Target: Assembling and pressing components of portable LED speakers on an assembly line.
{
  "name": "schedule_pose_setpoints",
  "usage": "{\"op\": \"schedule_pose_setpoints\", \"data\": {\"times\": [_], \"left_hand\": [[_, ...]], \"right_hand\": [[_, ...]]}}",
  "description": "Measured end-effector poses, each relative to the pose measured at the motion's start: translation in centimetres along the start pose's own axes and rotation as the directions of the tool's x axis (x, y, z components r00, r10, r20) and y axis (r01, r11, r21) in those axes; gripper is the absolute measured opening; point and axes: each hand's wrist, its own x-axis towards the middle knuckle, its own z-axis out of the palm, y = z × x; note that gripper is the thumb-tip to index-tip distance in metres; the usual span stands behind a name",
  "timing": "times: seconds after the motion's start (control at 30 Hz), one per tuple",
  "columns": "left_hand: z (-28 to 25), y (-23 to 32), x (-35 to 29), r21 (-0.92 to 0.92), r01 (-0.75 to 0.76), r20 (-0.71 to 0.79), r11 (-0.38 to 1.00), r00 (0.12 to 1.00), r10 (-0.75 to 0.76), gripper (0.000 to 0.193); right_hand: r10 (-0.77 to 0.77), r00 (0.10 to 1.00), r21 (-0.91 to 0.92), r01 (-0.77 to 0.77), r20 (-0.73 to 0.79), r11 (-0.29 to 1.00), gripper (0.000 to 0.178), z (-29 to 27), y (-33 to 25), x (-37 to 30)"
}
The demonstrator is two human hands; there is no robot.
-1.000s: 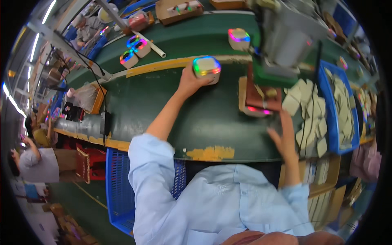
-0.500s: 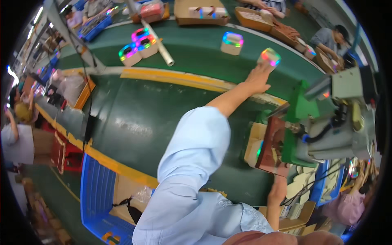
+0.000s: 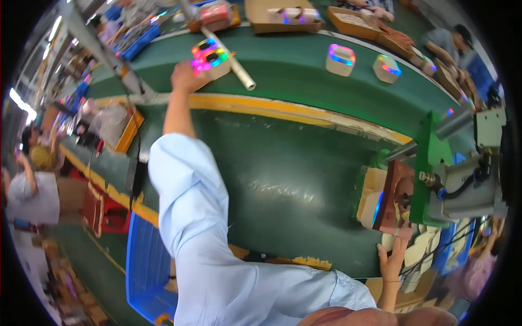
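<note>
My left hand (image 3: 186, 79) reaches to the far left of the bench, with its fingers closed around the nearest of a group of white light-up boxes (image 3: 218, 69) with rainbow-coloured rims and dark round tops. The hand hides much of the held box. Low on the right, my right hand (image 3: 391, 262) has its fingers stretched and its thumb apart, at the lower edge of a reddish-brown block (image 3: 392, 202) on a green press machine (image 3: 427, 187). Against that block stands a pale box (image 3: 370, 206) with a blue-lit edge.
Two more lit boxes, a left one (image 3: 341, 61) and a right one (image 3: 386, 69), stand on the green belt (image 3: 293, 65). A white tube (image 3: 239, 71) lies beside the group. A blue crate (image 3: 144, 261) is at lower left. Other people work around the line.
My left hand has left the lit box at the right and moved left onto the group. My right hand's fingers show more fully below the block. The view has swung left.
</note>
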Motion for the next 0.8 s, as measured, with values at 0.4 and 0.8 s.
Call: {"op": "schedule_pose_setpoints", "data": {"times": [0.4, 0.8], "left_hand": [[-7.6, 1.9, -3.0, 0.018, -0.260, -0.149, 0.965, 0.954, 0.260, 0.075], [-27.7, 26.8, -35.1, -0.727, -0.570, 0.064, 0.382, 0.498, 0.865, 0.092]], "right_hand": [[0.007, 0.969, -0.119, -0.037, -0.246, 0.992, 0.053, 2.1, -2.2, -2.2], [-0.369, 0.916, 0.470, 0.399, -0.160, 0.787, 0.054, -0.6, -9.0, -7.0]]}}
